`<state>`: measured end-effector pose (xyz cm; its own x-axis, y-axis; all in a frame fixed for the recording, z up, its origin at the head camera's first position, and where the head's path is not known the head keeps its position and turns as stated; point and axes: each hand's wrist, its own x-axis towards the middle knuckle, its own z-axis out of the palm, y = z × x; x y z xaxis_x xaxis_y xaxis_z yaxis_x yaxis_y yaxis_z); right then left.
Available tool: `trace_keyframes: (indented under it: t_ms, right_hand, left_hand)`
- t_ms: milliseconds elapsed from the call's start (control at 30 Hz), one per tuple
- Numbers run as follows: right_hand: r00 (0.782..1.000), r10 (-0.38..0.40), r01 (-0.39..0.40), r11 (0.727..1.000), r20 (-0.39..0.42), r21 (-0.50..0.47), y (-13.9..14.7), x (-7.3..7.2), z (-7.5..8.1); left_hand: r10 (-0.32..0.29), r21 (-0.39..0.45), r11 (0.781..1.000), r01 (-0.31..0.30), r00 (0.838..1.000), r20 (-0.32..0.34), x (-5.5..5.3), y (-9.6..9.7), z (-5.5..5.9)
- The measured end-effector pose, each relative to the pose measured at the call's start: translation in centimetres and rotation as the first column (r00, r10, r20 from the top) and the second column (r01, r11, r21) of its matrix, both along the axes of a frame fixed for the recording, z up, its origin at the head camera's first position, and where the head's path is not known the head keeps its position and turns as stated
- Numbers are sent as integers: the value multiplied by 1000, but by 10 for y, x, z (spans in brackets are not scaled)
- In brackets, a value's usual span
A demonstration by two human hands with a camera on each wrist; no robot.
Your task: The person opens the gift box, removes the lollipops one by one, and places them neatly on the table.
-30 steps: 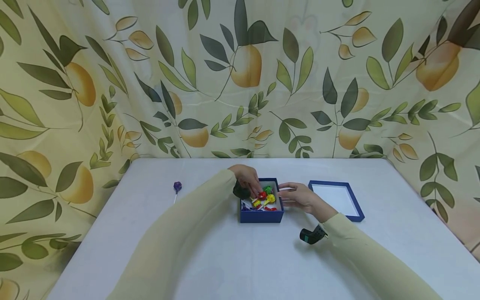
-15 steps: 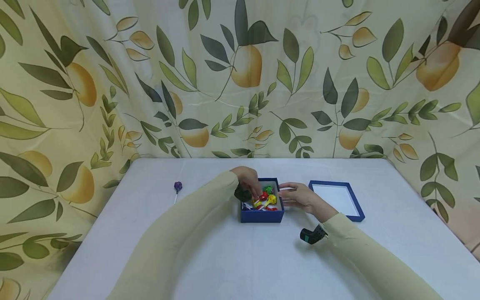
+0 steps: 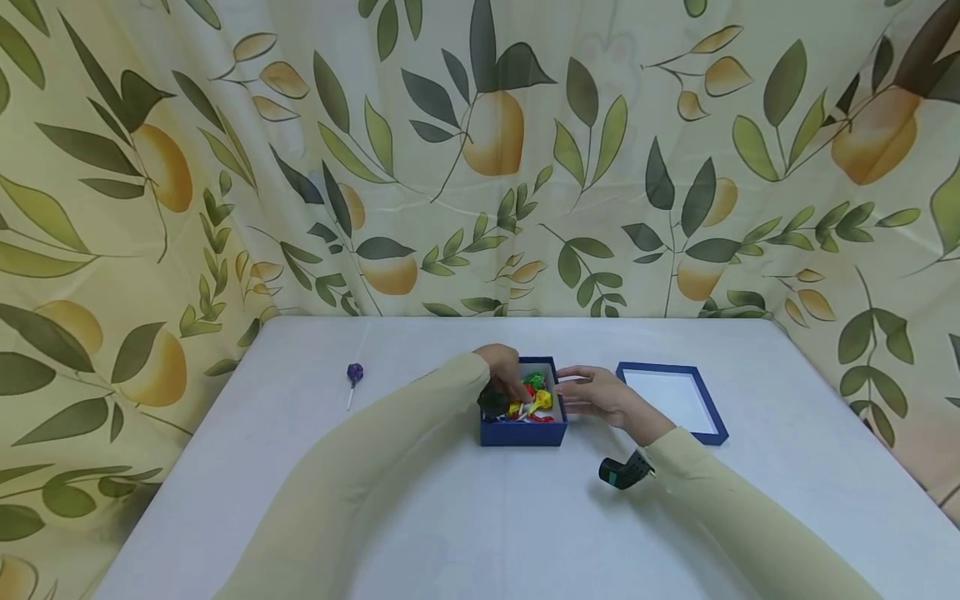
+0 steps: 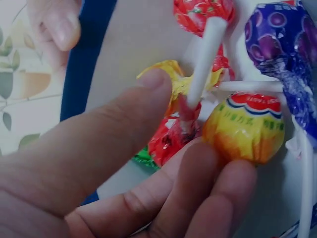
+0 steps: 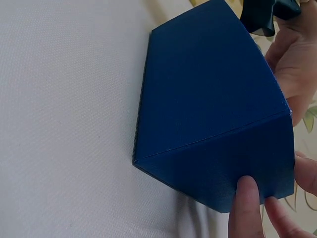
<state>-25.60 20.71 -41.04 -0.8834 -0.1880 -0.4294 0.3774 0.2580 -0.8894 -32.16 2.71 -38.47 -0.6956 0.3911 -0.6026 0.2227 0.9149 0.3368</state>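
Loosely spread, the left hand (image 3: 507,371) hangs among shiny red and yellow lollipops (image 4: 242,128) inside a blue box (image 3: 522,434).

- Soft, rather dim light fills the head view, laying diffuse shadows on the white table (image 3: 510,517) beneath both sleeves (image 3: 330,467).
- The patterned curtain (image 3: 480,208) darkens beside the table's left edge.
- Up close, small highlights glint on the candy wrappers (image 4: 245,129); the left thumb (image 4: 119,119) looks soft.
- Seen from the right wrist, the blue box (image 5: 203,84) is deeply shaded.
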Motion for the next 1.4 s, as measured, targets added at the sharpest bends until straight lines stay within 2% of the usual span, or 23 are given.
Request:
trace_keyframes:
  t_ms: [267, 433, 733, 833, 900, 1000, 1067, 1133, 1267, 1400]
  right_hand:
    - [1000, 12, -12, 1000, -13, 2, 1, 1, 2]
    - [1000, 9, -9, 1000, -15, 4, 2, 1, 2]
    - [1000, 8, -8, 1000, -14, -2, 2, 0, 2]
    - [1000, 10, -10, 1000, -15, -1, 2, 0, 2]
    - [1000, 9, -9, 1000, -16, 1, 2, -1, 2]
    - [1000, 8, -8, 1000, -16, 6, 1, -1, 2]
    - [1000, 7, -7, 1000, -14, 8, 1, -1, 2]
    - [1000, 5, -5, 1000, -10, 11, 0, 0, 2]
    - [1000, 3, -3, 1000, -5, 11, -1, 0, 1]
    - [1000, 10, -10, 1000, -6, 12, 0, 1, 1]
  left_hand:
    - [43, 23, 999, -42, 998, -41, 7, 1, 1]
    - [51, 28, 998, -49, 998, -46, 7, 2, 1]
    - [108, 75, 991, -110, 994, 25, 1, 1, -1]
    - [92, 73, 993, -96, 994, 56, -7, 2, -6]
    - [93, 43, 995, -95, 994, 56, -8, 4, -2]
    - [64, 64, 995, -72, 990, 124, -40, 10, -35]
    - [68, 95, 992, -85, 984, 162, -46, 11, -42]
    - [67, 158, 982, -104, 972, 223, -54, 10, -54]
    - [121, 243, 949, -200, 945, 305, -17, 4, -15]
    - [114, 305, 920, -245, 914, 390, 1, -2, 8]
